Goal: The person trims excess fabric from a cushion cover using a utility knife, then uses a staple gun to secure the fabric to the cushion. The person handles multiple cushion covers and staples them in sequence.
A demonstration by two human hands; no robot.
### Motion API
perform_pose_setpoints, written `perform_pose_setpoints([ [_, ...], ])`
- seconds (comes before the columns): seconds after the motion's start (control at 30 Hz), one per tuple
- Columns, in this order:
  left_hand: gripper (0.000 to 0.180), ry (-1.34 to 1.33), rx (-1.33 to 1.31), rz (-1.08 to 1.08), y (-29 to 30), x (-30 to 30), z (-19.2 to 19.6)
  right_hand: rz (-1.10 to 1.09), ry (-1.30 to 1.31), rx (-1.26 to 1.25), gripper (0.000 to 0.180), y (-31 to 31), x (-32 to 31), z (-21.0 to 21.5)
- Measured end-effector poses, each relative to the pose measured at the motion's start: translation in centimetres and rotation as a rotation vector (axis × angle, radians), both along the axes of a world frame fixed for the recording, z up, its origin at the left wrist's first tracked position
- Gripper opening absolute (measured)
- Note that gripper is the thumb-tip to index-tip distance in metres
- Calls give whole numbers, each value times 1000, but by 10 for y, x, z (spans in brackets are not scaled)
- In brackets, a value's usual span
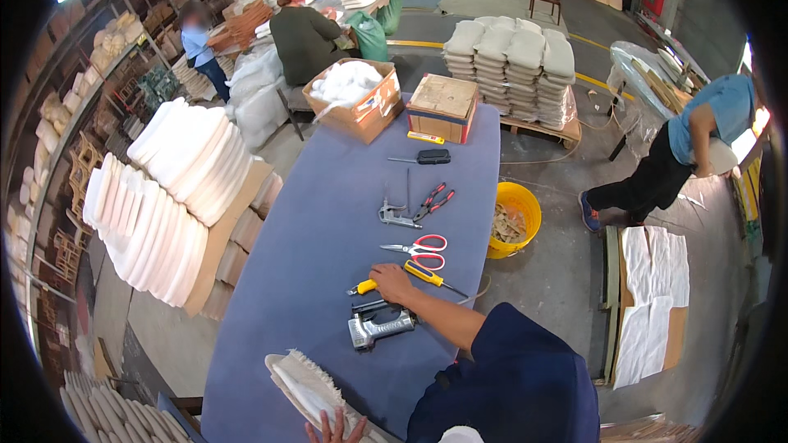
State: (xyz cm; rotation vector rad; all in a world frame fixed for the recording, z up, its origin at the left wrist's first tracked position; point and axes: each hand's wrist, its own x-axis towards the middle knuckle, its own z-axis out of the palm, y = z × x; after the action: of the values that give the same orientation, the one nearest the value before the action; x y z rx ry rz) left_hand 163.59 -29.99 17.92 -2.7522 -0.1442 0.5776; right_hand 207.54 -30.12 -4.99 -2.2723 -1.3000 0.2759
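Observation:
My right hand reaches across the blue-grey table and closes on a yellow-handled utility knife. Just beyond it lies a screwdriver with a yellow handle. A metal staple gun rests on the near side of that hand. At the lower edge, my left hand has its fingers spread against a white seat pad with frayed cream cloth around it; the rest of this hand is cut off by the frame. Farther up are scissors with red and white handles.
Pliers, an air blow gun and a black-handled tool lie farther along the table. Boxes stand at its far end. A yellow bucket is beside it. Stacked white pads line the left; a person bends at right.

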Motion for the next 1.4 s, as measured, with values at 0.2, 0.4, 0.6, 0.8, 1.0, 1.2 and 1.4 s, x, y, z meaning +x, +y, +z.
perform_pose_setpoints([
  [0.2, 48, -84, -217, 185, 17, -25, -22, -190, 498, 402, 40, -57, -27, 72],
  [0.4, 39, -383, -241, 527, 25, -105, -22, -102, 876, 291, 39, -128, -75, 57],
  [0.6, 53, -568, -152, 518, -13, -86, 17, 291, 784, 180, 45, -84, -123, -9],
  [0.8, 66, -701, -373, 776, -42, -111, 6, 360, 460, 268, 38, -46, -93, -34],
  [1.0, 72, -744, -436, 1043, -55, -72, 56, 440, 556, 121, 41, 9, -96, 36],
  [1.2, 59, -619, -625, 1400, 14, -29, -6, 627, 689, 64, 30, 83, -137, 36],
  [1.4, 67, -1236, -812, 1818, -33, -9, -73, 584, 1231, 336, 29, 86, -154, -14],
])
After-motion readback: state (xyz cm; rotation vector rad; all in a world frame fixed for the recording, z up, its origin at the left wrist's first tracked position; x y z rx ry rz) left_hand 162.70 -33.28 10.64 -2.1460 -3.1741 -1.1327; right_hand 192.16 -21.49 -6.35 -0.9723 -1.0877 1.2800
